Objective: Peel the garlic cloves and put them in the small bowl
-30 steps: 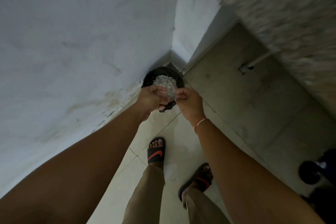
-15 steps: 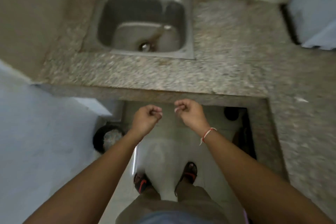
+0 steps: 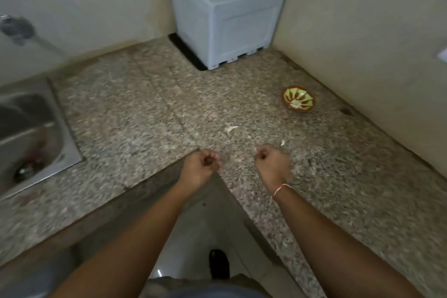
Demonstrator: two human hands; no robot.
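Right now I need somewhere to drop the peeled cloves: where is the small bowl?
In the head view, the small bowl sits on the granite counter at the far right, close to the right-hand wall, in front of and right of the pale box.

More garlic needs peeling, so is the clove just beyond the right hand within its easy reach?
Probably yes: the clove lies on bare counter just past the right hand, with nothing between them.
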